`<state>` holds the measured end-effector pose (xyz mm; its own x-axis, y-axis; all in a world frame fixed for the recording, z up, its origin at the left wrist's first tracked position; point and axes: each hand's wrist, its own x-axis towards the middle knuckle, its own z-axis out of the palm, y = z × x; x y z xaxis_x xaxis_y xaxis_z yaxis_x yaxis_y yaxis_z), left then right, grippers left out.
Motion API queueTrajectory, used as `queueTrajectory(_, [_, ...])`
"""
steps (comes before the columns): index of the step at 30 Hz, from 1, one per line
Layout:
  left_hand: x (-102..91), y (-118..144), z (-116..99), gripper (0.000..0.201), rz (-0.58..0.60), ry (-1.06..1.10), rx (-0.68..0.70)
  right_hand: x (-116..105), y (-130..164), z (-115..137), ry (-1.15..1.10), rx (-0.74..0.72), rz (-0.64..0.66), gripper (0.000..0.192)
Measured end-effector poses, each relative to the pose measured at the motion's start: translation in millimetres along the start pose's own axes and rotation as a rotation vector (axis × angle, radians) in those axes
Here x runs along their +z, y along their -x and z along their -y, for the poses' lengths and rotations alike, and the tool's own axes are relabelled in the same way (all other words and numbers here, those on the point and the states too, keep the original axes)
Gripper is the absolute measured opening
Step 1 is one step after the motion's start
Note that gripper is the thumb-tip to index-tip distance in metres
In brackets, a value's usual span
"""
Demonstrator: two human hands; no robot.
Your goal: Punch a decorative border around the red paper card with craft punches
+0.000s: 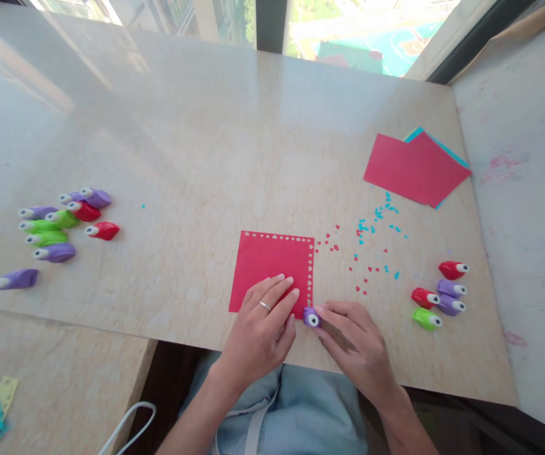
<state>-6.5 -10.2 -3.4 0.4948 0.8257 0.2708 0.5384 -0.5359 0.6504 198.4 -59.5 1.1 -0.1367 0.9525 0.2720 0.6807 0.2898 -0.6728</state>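
"What's at nine o'clock from the thin red paper (pixel 272 262)?"
"Ten smooth, rounded punches (pixel 50 237): five purple, three green, two red."
"And the hands?"
"The left hand (pixel 261 325) lies flat on the paper. The right hand (pixel 360 341) pinches one purple punch (pixel 307 313) at the paper's five o'clock corner."
"At three o'clock?"
"Five more punches (pixel 450 306). The shiny worktop (pixel 206 158) looks like stone, with windows (pixel 367 38) at twelve."

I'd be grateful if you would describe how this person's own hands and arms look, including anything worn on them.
The left hand wears a slim, silver-coloured ring. The right hand shows no jewellery. Both are ungloved, and the visible forearms are sleeveless.
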Motion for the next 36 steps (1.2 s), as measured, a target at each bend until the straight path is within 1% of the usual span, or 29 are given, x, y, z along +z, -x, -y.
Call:
queueTrajectory(7, [1.2,-0.1,0.5,0.037,-0.001,-0.005,0.001,2.3,1.1,-0.7,0.028,-0.007,0.012,0.032])
queueTrajectory(14, [1.5,1.8,1.7,0.044,0.013,0.001,0.006,2.6,0.8,0.2,0.047,-0.021,0.009,0.036])
queueTrajectory(25, [0.5,1.0,0.2,0.038,0.015,-0.015,-0.005,2.3,3.1,0.2,0.051,0.011,0.008,0.038])
queueTrajectory(29, [1.3,1.5,0.4,0.037,0.013,-0.022,-0.003,-0.3,5.0,3.1,0.003,0.091,0.044,0.043])
queueTrajectory(31, [2.1,1.9,0.8,0.036,0.01,-0.021,0.002,-2.0,4.3,5.9,-0.048,0.155,0.036,0.041])
queueTrajectory(33, [2.8,2.3,1.1,0.036,0.005,-0.022,0.003,-3.6,2.1,9.1,-0.096,0.221,0.006,0.033])
queueTrajectory(36, [3.7,2.5,1.3,0.036,-0.001,-0.026,0.001,-6.3,-2.8,13.9,-0.137,0.317,-0.037,0.017])
